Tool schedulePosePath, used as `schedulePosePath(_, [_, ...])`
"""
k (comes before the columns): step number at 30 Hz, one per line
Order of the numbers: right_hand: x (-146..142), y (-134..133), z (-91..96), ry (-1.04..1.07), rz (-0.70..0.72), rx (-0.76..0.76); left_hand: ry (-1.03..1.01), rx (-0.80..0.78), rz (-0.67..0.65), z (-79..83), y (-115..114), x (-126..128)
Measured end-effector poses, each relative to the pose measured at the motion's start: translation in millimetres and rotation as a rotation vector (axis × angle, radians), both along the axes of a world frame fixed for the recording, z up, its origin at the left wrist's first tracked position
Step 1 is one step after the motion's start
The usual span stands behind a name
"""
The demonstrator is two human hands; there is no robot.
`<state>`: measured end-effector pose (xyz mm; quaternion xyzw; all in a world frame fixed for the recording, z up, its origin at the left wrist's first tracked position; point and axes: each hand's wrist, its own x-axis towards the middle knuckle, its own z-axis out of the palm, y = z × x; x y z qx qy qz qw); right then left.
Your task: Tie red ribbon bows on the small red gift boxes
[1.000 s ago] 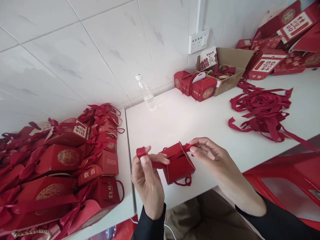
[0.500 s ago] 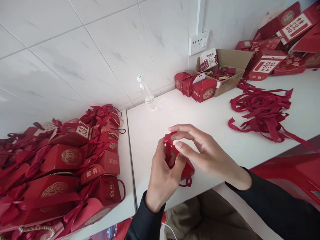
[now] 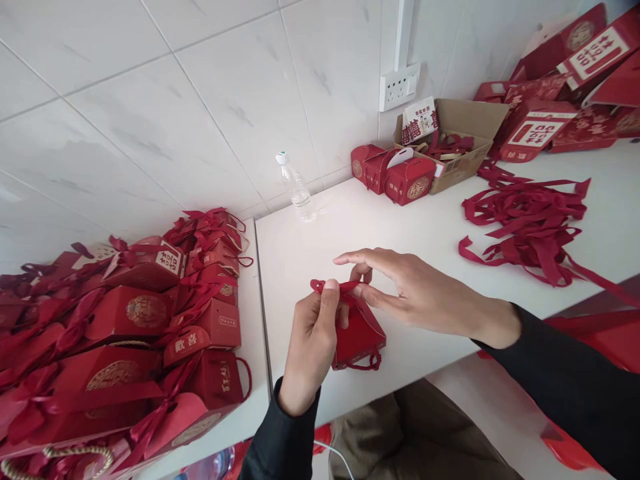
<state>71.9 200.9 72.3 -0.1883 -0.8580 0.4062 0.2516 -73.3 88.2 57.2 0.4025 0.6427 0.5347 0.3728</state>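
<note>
A small red gift box (image 3: 361, 333) stands on the white table in front of me, a twisted red cord hanging at its near side. Above its top, a red ribbon (image 3: 348, 287) runs between my two hands. My left hand (image 3: 316, 327) pinches the ribbon under its thumb, with a short loop poking out to the left. On the other side, my right hand (image 3: 387, 283) grips the ribbon between thumb and curled fingers, while its index finger stretches out to the left. The knot, if there is one, is hidden by my fingers.
Rows of red gift boxes with bows (image 3: 125, 313) fill the left. A clear plastic bottle (image 3: 297, 190) stands near the wall. Further right are two red boxes (image 3: 393, 175), a cardboard box (image 3: 463, 160), a heap of red ribbons (image 3: 530, 227) and stacked red boxes (image 3: 540, 130).
My left hand has turned and moved slightly left, its thumb now on top of the ribbon. The ribbon is drawn sideways between the hands, and more of the box shows.
</note>
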Motion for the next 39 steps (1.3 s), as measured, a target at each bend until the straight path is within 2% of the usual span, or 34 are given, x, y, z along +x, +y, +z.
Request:
schedulePosePath(4, [7, -4, 5.7, 0.005, -0.082, -0.060, 0.088, 0.036, 0.027, -0.5, -4, -2])
schedulePosePath(6, [13, -8, 8.8, -0.016, -0.068, -0.142, 0.100, 0.063, 0.032, 0.5, -6, -6])
schedulePosePath(9, [17, -10, 11.3, -0.101, -0.024, -0.267, 0.051, 0.064, -0.052, 3.8, -11, -13])
schedulePosePath(11, [16, -9, 9.8, -0.097, -0.074, -0.262, 0.090, 0.062, -0.096, 5.6, -12, -18])
schedulePosePath(13, [11, -7, 5.8, -0.070, -0.109, -0.214, 0.232, 0.101, -0.082, 4.9, -13, -22])
schedulePosePath(15, [5, -5, 0.8, -0.080, -0.066, -0.207, 0.478, 0.217, -0.038, 1.3, -12, -23])
schedulePosePath(18, [-3, -1, -5.1, -0.100, 0.037, -0.295, 0.834, 0.432, 0.024, -8.1, -11, -23])
schedulePosePath(20, [-6, 0, -6.6, -0.087, 0.128, -0.389, 0.910, 0.514, 0.071, -14.3, -10, -21])
schedulePosePath(23, [-8, 1, -6.9, -0.076, 0.243, -0.504, 0.846, 0.545, 0.127, -20.0, -10, -18])
schedulePosePath(30, [-6, 3, -8.4, 0.027, 0.212, -0.565, 0.710, 0.570, 0.129, -25.6, -16, -19])
schedulePosePath(36, [4, 2, -5.6, 0.069, 0.141, -0.627, 0.572, 0.358, 0.181, -37.1, -34, -11])
schedulePosePath(39, [5, -1, -6.6, 0.044, 0.164, -0.580, 0.492, 0.284, 0.197, -44.9, -40, -8])
